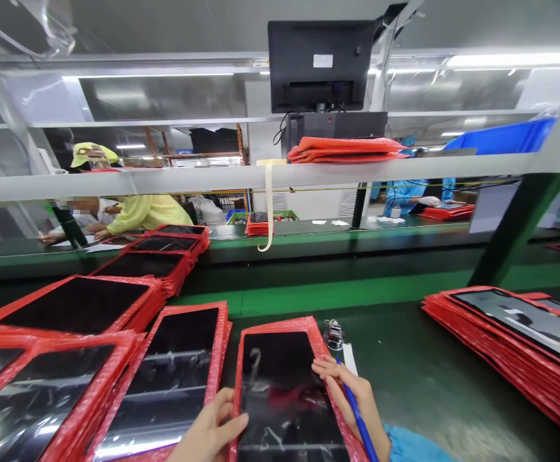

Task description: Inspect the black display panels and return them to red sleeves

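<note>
A black glass screen panel (284, 391) lies on red bubble wrap (303, 324) in front of me. My left hand (215, 423) grips its left edge, thumb over the glass and fingers along the red wrap. A blue pen (359, 410) is held in my right hand (349, 391), whose fingertips also rest at the panel's upper right edge. Faint marks show on the dark glass near its top. Just beyond the right hand are a metal clip (333, 335) and a white strip (349, 358), partly hidden.
Stacks of red-wrapped panels (75, 305) fill the left side. Another stack (505, 346) stands at the right. Overhead, a white rail (188, 179) carries a tape roll with a hanging strip (269, 212), red bags (347, 149) and a monitor (321, 64). Co-workers sit across the bench.
</note>
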`<state>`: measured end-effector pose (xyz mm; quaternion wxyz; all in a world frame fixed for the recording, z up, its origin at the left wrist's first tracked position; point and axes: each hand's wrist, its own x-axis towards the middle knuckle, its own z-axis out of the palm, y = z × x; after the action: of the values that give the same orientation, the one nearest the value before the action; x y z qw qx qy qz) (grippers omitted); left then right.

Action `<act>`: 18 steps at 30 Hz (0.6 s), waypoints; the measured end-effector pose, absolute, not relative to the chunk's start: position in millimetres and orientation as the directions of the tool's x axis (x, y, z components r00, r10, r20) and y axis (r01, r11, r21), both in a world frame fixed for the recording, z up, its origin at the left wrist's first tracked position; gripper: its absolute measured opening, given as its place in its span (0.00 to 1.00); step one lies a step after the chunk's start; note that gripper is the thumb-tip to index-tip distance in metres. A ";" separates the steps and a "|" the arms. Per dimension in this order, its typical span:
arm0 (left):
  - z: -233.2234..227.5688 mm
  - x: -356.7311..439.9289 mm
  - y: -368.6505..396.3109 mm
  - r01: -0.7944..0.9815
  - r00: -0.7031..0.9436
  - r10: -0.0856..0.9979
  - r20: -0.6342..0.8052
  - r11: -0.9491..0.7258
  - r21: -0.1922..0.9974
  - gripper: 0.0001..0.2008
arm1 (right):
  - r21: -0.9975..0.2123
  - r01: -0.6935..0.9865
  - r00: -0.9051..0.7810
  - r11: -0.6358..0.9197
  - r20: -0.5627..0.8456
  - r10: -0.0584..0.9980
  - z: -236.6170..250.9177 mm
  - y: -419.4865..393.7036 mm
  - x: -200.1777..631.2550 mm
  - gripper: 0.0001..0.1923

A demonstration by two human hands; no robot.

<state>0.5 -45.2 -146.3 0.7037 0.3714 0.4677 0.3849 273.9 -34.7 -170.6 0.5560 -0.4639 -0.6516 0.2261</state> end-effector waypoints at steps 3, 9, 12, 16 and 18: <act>-127.3 16.1 -39.8 -0.203 0.233 0.937 -0.260 0.309 0.929 0.31 | -0.803 0.367 0.047 0.469 0.520 0.853 -169.6 -34.8 274.0 0.12; -118.7 -1.7 -19.8 0.015 -0.085 0.979 -0.183 0.185 0.983 0.30 | -0.818 0.351 0.078 0.456 0.511 0.856 -158.5 -44.5 279.2 0.12; -125.6 -52.7 -2.2 0.010 -0.148 0.979 -0.138 0.141 0.990 0.30 | -0.862 0.293 0.116 0.413 0.461 0.880 -152.9 -47.8 281.5 0.14; -133.1 -140.9 22.2 0.176 -0.374 0.927 -0.030 0.103 0.979 0.23 | -0.896 0.204 0.128 0.394 0.423 0.897 -152.2 -49.9 279.8 0.15; -135.2 -176.6 31.8 0.361 -0.382 0.921 0.075 0.074 0.930 0.21 | -0.898 0.172 0.126 0.404 0.427 0.895 -154.3 -50.1 278.7 0.15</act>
<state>-176.6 31.8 -135.2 0.2880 0.4755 0.6739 0.4866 278.7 -50.1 -154.3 0.5972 -0.4541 -0.5878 0.3028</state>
